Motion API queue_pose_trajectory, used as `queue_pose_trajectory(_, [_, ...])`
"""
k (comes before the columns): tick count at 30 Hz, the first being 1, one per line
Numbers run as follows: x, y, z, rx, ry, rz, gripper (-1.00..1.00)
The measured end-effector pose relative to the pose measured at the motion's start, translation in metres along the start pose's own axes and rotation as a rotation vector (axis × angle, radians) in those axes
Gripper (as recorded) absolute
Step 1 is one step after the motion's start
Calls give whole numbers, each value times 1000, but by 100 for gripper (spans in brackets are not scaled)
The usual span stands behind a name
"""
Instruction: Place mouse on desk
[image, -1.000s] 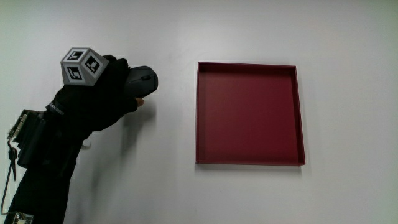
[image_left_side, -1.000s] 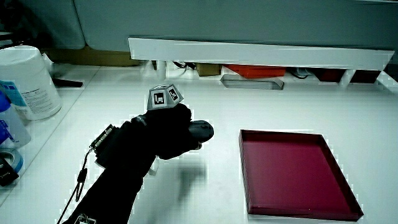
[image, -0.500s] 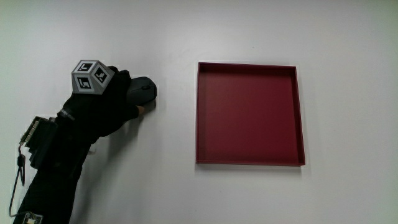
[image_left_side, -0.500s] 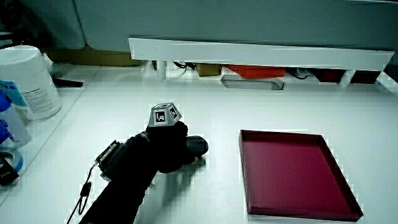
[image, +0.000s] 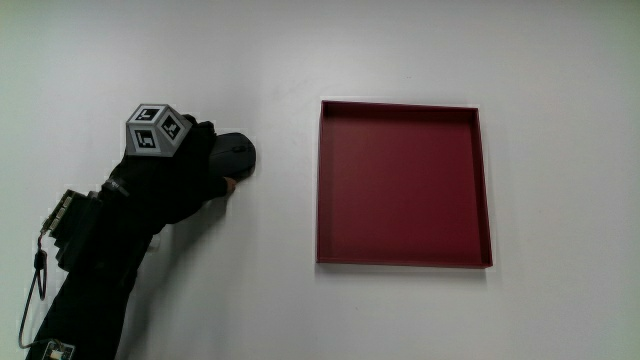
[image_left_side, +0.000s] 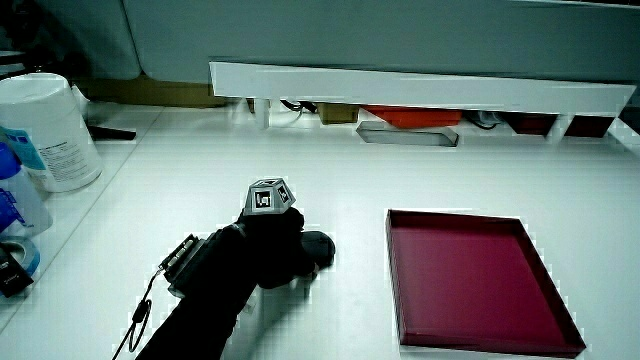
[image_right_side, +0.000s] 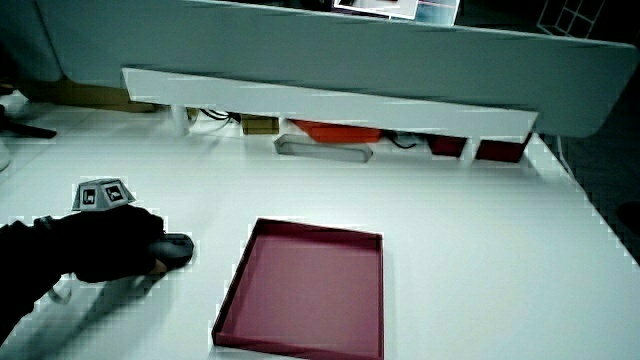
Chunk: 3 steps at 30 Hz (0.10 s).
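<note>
A dark grey mouse (image: 234, 153) rests on the white desk (image: 270, 300) beside the dark red tray (image: 402, 182). The hand (image: 180, 170) in its black glove lies over the mouse with the fingers curled on it; the patterned cube (image: 157, 131) sits on its back. In both side views the mouse (image_left_side: 318, 247) (image_right_side: 177, 248) pokes out from under the fingers, low on the desk surface, between the hand (image_left_side: 272, 248) (image_right_side: 110, 243) and the tray (image_left_side: 470, 280) (image_right_side: 303, 289). Most of the mouse is hidden by the glove.
The tray is empty. In a side view a white canister (image_left_side: 47, 133) and a tape roll (image_left_side: 14, 262) stand at the table's edge. A low white partition (image_left_side: 420, 88) with a metal holder (image_left_side: 407, 133) runs along the table, farther from the person than the tray.
The hand has lowered with the mouse from above the desk down onto its surface, still closed on it; over the last half second it barely moved.
</note>
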Motion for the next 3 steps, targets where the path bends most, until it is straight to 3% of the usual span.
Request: queue_pose_trajectory(3, [1, -3, 1, -2, -4, 2, -29])
